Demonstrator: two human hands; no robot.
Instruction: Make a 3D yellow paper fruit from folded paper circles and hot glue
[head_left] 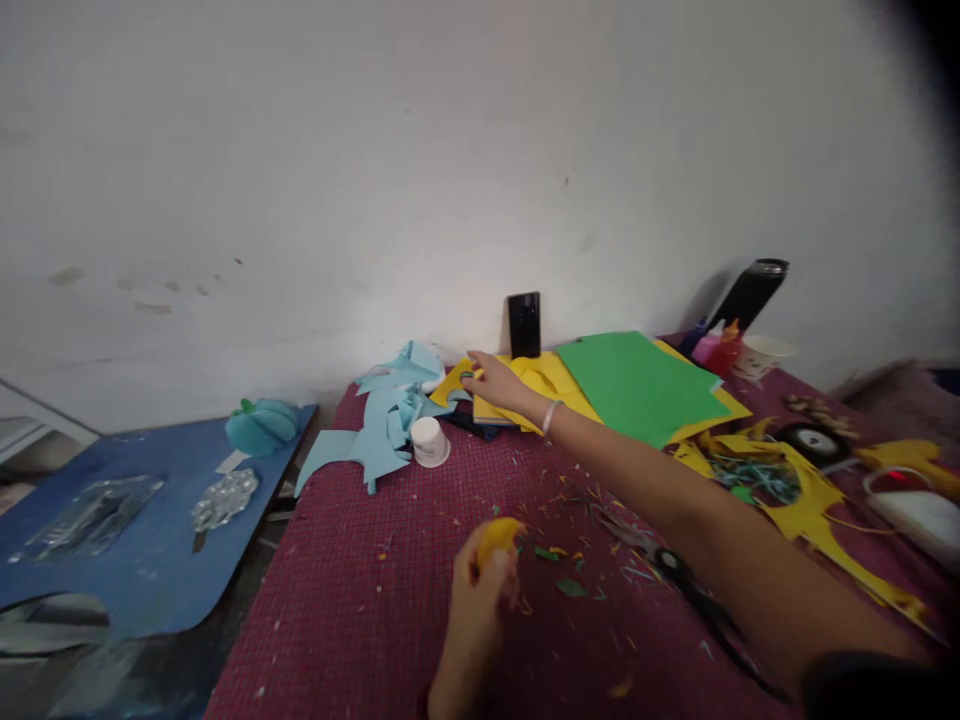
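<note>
Low in the middle, my left hand (484,575) is closed round a small rounded yellow piece (498,538), probably paper; blur hides its exact form. My right hand (495,384) reaches far forward over the yellow sheets (592,398), thumb and finger apart. A small dark green spot shows between those fingers, too small to name. Beside its fingertips lie cut light blue paper pieces (390,425). A white paper cup (429,441) stands just in front of them. Under my right forearm rest scissors (670,563) with black handles, partly covered.
Paper scraps litter the maroon cloth (360,610). A phone (524,324) leans on the wall. Green sheets (637,385), glue bottles (720,343), a black flask (752,294) and a tape roll (814,443) lie rightward. On the left, a blue table (172,590) holds a blue paper pumpkin (261,427).
</note>
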